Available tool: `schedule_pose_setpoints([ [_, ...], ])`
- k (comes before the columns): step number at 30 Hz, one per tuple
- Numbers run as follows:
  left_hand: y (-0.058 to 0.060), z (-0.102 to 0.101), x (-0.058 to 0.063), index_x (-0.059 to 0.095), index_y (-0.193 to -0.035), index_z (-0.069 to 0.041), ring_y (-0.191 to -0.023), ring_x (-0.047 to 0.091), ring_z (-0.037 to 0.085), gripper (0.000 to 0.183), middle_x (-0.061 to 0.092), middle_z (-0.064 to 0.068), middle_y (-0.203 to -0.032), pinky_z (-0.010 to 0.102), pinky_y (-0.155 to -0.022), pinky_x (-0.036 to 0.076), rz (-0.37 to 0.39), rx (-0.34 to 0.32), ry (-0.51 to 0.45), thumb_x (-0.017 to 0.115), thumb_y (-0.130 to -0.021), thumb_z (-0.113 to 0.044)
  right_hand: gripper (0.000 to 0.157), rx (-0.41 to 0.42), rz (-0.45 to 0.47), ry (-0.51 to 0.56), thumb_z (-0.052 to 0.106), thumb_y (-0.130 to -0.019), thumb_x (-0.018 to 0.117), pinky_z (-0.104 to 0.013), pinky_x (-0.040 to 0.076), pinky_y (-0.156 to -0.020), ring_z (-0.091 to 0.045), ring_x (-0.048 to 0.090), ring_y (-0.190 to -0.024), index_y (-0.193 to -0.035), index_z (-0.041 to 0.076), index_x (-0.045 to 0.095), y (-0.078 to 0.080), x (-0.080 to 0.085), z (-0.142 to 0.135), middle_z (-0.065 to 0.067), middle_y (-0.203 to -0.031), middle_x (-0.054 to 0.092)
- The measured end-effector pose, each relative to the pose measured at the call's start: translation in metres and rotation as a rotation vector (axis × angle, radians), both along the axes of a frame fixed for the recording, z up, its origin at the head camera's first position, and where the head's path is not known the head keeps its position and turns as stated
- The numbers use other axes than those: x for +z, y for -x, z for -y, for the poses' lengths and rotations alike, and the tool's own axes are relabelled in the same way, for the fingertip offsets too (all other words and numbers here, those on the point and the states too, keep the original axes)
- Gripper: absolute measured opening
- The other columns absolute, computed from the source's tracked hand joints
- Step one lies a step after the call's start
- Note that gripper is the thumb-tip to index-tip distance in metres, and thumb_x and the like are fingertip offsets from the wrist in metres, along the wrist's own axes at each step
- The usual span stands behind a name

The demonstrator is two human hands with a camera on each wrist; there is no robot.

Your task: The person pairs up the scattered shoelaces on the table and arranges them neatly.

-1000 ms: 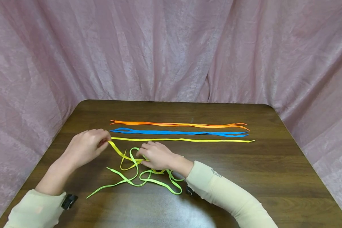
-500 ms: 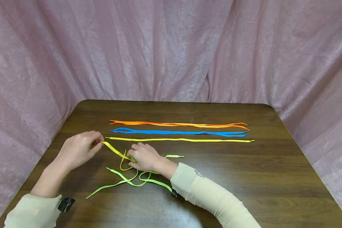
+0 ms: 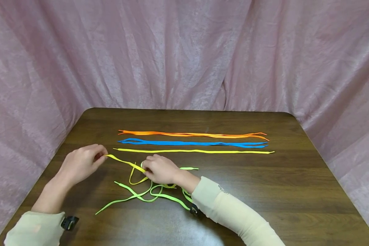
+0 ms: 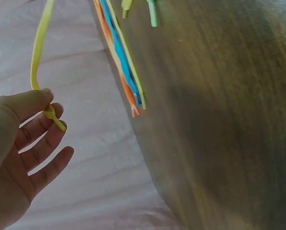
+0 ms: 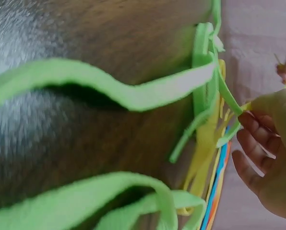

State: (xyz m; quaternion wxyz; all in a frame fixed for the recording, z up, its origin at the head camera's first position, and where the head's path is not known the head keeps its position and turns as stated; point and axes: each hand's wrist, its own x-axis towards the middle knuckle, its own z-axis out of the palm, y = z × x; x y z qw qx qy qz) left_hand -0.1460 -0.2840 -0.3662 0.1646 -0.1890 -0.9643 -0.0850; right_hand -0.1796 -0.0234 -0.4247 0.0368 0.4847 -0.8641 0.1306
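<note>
My left hand (image 3: 83,163) pinches a flat yellow shoelace (image 3: 120,160) close to its tip, between thumb and index finger. In the left wrist view the short end of that shoelace (image 4: 59,124) pokes out past the fingertips, the other fingers loosely spread. From there it runs to my right hand (image 3: 162,169), which pinches it between thumb and index finger over the tangle. Bright green shoelaces (image 3: 172,197) lie looped under and around the right hand, and in the right wrist view a green strand (image 5: 228,94) passes right at its fingertips. The hand hides part of the tangle.
Behind the hands, a straight yellow shoelace (image 3: 196,150), a blue bundle of shoelaces (image 3: 178,142) and an orange bundle (image 3: 169,133) lie in parallel rows across the brown table (image 3: 249,191). A pink curtain (image 3: 184,54) hangs around the table's far side.
My left hand has moved left and toward me with the yellow shoelace's end. The right hand shifted left over the tangle, then slightly back right. The straight rows stay put.
</note>
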Motion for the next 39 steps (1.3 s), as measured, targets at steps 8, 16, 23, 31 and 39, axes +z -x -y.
schedule_pose_setpoints([
  [8,0.001,0.007,-0.01,0.061,-0.077,-0.02,-0.054,0.045,0.009,0.01,0.05,-0.012,-0.064,0.032,-0.046,0.034,0.043,0.022,-0.004,0.069,-0.076,-0.014,0.006,0.025,0.19,0.123,0.021,-0.09,0.057,-0.015,0.036,-0.072,-0.005,0.047,-0.079,-0.091,0.019,0.063,-0.004,0.015,-0.009,0.01,-0.088,0.057],
  [16,0.002,0.01,-0.014,0.061,-0.076,-0.021,-0.055,0.048,0.01,0.012,0.052,-0.011,-0.065,0.034,-0.047,0.036,0.076,0.035,-0.014,0.07,-0.076,-0.012,0.007,0.08,0.353,0.165,0.018,-0.091,0.056,-0.011,0.037,-0.067,0.0,0.052,-0.072,-0.094,0.016,0.061,-0.01,0.032,-0.018,0.01,-0.088,0.064],
  [23,0.005,0.015,-0.018,0.061,-0.077,-0.02,-0.056,0.05,0.011,0.011,0.057,-0.008,-0.069,0.035,-0.046,0.037,0.059,0.043,-0.017,0.07,-0.076,-0.014,0.01,0.057,0.42,0.156,0.017,-0.092,0.054,-0.014,0.038,-0.06,0.0,0.047,-0.06,-0.097,0.012,0.062,-0.002,0.034,-0.04,0.005,-0.079,0.064],
  [31,0.008,0.021,-0.021,0.062,-0.078,-0.019,-0.055,0.05,0.012,0.01,0.058,-0.007,-0.068,0.035,-0.046,0.037,0.065,0.058,-0.019,0.07,-0.077,-0.014,0.012,0.034,0.4,0.16,0.016,-0.092,0.054,-0.016,0.039,-0.058,0.001,0.046,-0.06,-0.093,0.011,0.064,0.004,0.029,-0.07,0.006,-0.074,0.061],
  [39,0.009,0.025,-0.022,0.062,-0.077,-0.019,-0.054,0.049,0.012,0.009,0.056,-0.008,-0.065,0.035,-0.044,0.035,0.053,0.072,-0.034,0.07,-0.077,-0.015,0.01,0.017,0.414,0.167,0.014,-0.092,0.054,-0.017,0.039,-0.058,-0.001,0.045,-0.06,-0.091,0.011,0.063,0.0,0.03,-0.103,0.003,-0.073,0.061],
])
